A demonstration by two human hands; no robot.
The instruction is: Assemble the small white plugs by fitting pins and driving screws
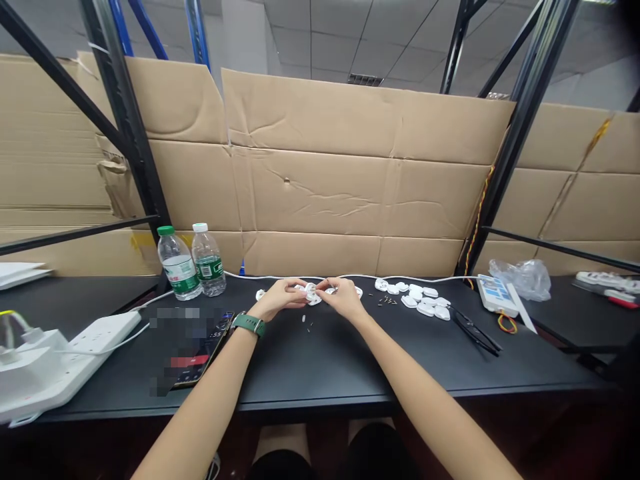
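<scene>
Both of my hands meet over the far middle of the black table (320, 367). A small white plastic part (311, 292) sits between them, rounded in shape, its exact kind too small to make out. My left hand (281, 298), with a green watch strap on the wrist, pinches it from the left. From the right, the fingertips of my right hand (345, 298) close on its other side. More white pieces show partly behind my hands. Tiny loose bits (307, 323) lie on the table just in front.
Several white plastic pieces (425, 307) and small pins (387, 301) lie to the right, beside black tweezers (475, 331). Two water bottles (180, 267), a phone (210, 353) and a white power strip (95, 347) are on the left. Cardboard (320, 193) walls the back.
</scene>
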